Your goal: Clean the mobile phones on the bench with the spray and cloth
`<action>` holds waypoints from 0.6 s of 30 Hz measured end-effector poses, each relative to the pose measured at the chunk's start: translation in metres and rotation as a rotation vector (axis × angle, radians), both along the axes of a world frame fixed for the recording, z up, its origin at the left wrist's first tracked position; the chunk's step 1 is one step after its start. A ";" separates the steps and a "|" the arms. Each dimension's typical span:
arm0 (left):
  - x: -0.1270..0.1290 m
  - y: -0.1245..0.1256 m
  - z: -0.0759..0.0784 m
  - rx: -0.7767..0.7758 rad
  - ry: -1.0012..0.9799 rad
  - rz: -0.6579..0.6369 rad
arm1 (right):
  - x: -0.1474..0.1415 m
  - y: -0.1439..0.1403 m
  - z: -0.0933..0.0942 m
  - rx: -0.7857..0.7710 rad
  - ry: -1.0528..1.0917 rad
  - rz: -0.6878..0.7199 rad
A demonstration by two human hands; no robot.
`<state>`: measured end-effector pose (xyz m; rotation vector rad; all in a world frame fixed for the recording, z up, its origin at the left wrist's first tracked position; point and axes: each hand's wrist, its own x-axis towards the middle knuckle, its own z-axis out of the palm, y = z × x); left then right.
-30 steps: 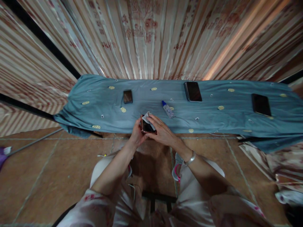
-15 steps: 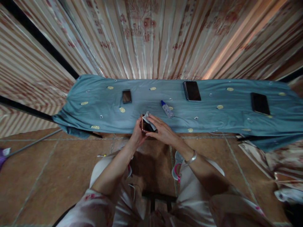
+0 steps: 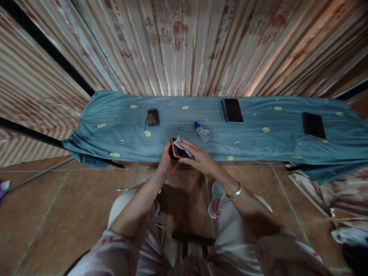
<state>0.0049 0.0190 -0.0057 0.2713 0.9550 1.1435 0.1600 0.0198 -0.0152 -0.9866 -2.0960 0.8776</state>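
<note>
Wiping step underway: left hand (image 3: 166, 161) fingers grip small dark copper-edged phone (image 3: 176, 152); right hand (image 3: 198, 159) fingers press, probably, white wipe (image 3: 180, 145) onto screen. Next: steady even strokes.

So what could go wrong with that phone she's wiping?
The phone is gripped only along its edge by the left hand, out past the table edge and over the tile floor; a hard push from the right hand with the wipe might make it slip and fall. The small bottle lies close behind the hands, so a stray elbow or wrist could knock it rolling.
</note>
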 end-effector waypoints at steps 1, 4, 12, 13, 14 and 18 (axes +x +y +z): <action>-0.001 0.000 0.001 0.010 -0.002 -0.014 | 0.001 -0.001 0.001 -0.004 0.007 -0.005; -0.002 -0.002 0.005 0.004 0.003 -0.056 | 0.003 -0.002 0.005 -0.015 0.039 -0.021; -0.009 -0.012 0.003 0.061 0.005 -0.158 | 0.010 0.001 0.023 -0.115 0.240 -0.179; -0.010 -0.013 0.002 0.061 -0.001 -0.177 | 0.011 0.002 0.025 -0.132 0.269 -0.198; -0.010 -0.015 0.001 0.059 -0.008 -0.193 | 0.012 0.004 0.027 -0.147 0.298 -0.212; -0.011 -0.020 -0.002 0.060 -0.039 -0.239 | 0.014 0.014 0.029 -0.222 0.406 -0.275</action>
